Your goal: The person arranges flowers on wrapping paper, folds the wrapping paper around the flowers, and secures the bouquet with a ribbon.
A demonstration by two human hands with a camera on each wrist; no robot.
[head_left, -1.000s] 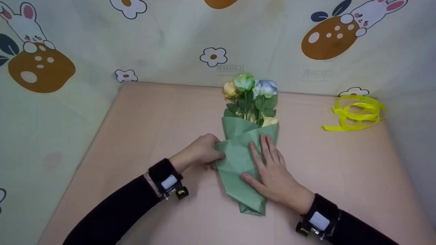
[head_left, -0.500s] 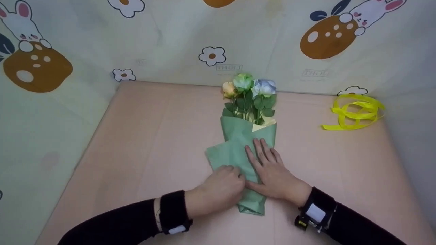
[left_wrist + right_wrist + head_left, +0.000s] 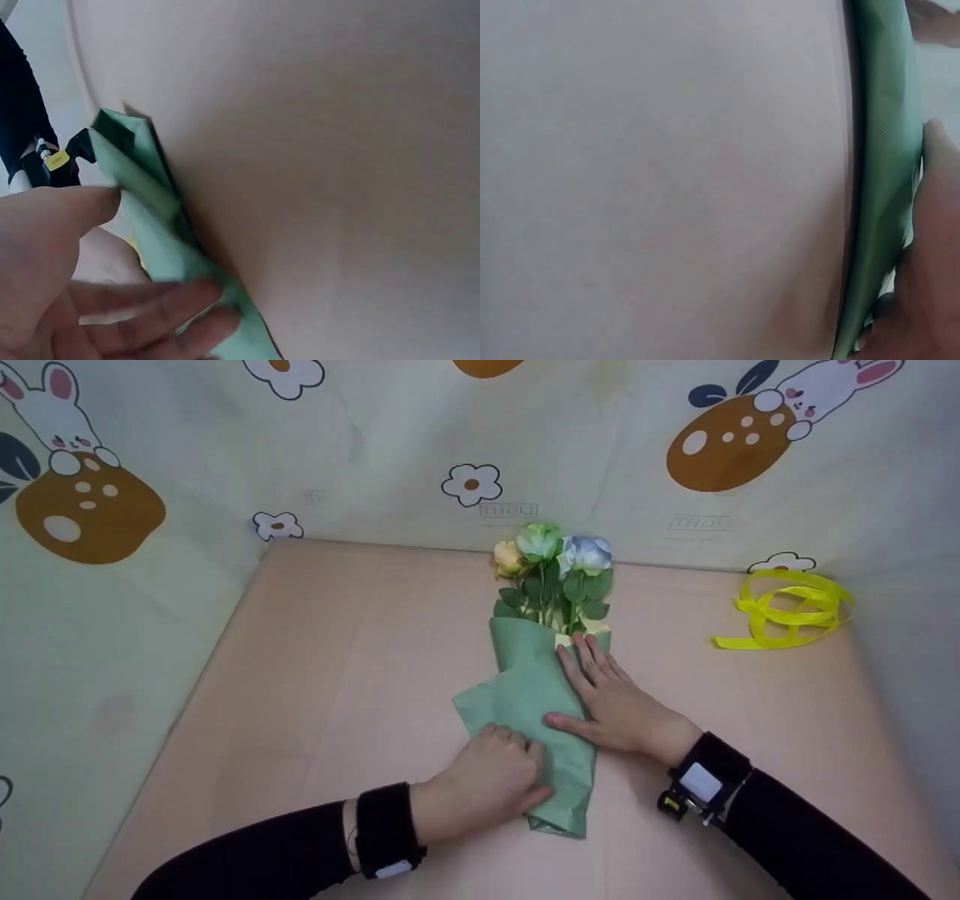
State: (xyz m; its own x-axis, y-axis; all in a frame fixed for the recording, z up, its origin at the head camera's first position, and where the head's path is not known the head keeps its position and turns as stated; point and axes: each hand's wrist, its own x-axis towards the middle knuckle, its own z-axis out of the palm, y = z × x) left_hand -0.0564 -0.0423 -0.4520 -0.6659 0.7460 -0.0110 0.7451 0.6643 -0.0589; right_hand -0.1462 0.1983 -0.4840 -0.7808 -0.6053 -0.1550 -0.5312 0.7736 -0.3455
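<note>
One pink surface [image 3: 315,660] carries everything, backed by a wall sheet [image 3: 375,442] printed with rabbits and flowers. On it lies one bouquet [image 3: 551,660], near the middle toward the far edge, its long axis running almost straight away from the person: blooms point to the far wall, the folded tip of the wrap points back to the near edge. One sheet of green wrapping paper [image 3: 525,697] encloses the stems, with a loose flap jutting out to the left. Two hands work on it. The right hand [image 3: 611,701] lies flat on the wrap's right side, fingers straight and spread, thumb stretched toward the middle. The left hand [image 3: 491,776] has its fingers bent over the lower left edge of the paper, thumb under the fold, gripping it. Three blooms show clearly: one green [image 3: 538,540], one pale blue [image 3: 587,553], one yellow [image 3: 507,559]. One coil of yellow ribbon [image 3: 787,607] sits well apart by the right wall.
</note>
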